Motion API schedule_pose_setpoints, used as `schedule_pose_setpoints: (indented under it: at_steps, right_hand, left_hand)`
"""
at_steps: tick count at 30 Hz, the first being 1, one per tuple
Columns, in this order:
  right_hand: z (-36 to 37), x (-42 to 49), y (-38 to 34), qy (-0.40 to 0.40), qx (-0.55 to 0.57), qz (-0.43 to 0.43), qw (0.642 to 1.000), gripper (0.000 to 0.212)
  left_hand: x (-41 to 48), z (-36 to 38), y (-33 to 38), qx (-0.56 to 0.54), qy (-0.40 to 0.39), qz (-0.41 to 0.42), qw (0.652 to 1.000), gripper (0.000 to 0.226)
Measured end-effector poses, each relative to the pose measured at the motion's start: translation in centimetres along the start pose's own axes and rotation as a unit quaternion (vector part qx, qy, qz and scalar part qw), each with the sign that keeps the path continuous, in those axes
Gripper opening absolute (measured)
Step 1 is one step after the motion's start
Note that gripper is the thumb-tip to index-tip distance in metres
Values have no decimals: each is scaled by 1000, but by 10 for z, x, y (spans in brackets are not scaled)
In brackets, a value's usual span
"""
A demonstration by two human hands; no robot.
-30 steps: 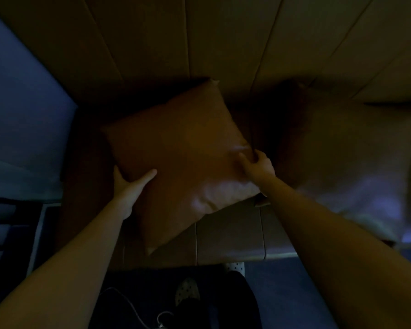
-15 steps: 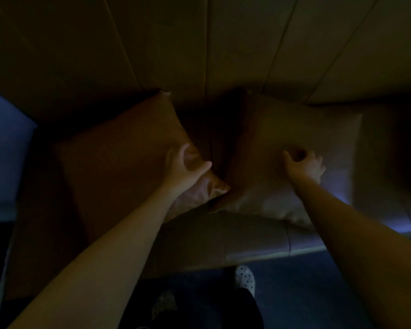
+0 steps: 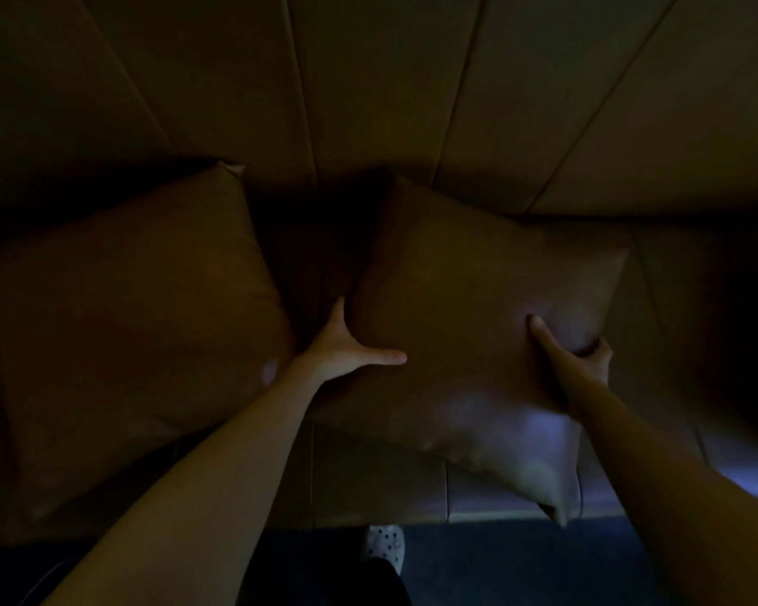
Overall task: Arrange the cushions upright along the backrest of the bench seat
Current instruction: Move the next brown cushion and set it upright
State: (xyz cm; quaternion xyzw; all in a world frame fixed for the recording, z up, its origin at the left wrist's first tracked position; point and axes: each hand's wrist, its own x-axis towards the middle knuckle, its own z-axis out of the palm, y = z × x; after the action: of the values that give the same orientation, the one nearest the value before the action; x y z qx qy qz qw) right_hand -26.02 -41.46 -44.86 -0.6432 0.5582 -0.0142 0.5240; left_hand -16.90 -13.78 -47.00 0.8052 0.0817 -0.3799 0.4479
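Two cushions sit on the bench seat (image 3: 377, 487) in very dim light, and both of my hands are on the one at centre right of the frame. My left hand (image 3: 342, 347) presses against the left edge of the right cushion (image 3: 469, 299), thumb stretched out across its front face and fingers running up along its side. My right hand (image 3: 583, 356) takes the cushion's right edge: the thumb lies on the front face and the fingers curl round behind the edge, so this grip is closed on the cushion. The left grip is more of a spread hold, thumb in front and fingers at the side, clasping the same cushion.

That cushion is tilted, its upper corner touching the panelled backrest (image 3: 368, 80) at upper centre, its lower right corner hanging past the front edge of the seat at lower right. I cannot tell how much of it rests on the seat.

Left of it, the left cushion (image 3: 119, 334) fills the centre left of the frame, leaning with its upper corner near the backrest. A dark gap separates the two cushions.

At bottom centre a spotted slipper (image 3: 384, 546) shows on the dark floor, just below the seat's front edge.
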Motion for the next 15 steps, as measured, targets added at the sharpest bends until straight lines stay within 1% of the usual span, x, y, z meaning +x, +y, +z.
schedule_pose_setpoints:
  at_steps: [3, 8, 11, 15]
  right_hand:
    - [3, 2, 1, 21, -1, -12, 1000, 128]
    - [-3, 3, -7, 43, -22, -33, 998, 119]
    - [-12, 11, -18, 25, -28, -36, 999, 122]
    - [-14, 19, -18, -2, -36, -19, 999, 118]
  left_hand:
    - [1, 7, 4, -8, 31, 6, 999, 135]
    - [-4, 17, 6, -40, 41, 15, 998, 138]
    - [-6, 27, 8, -53, 35, 14, 998, 138]
    - [-3, 27, 8, -45, 22, -5, 999, 144]
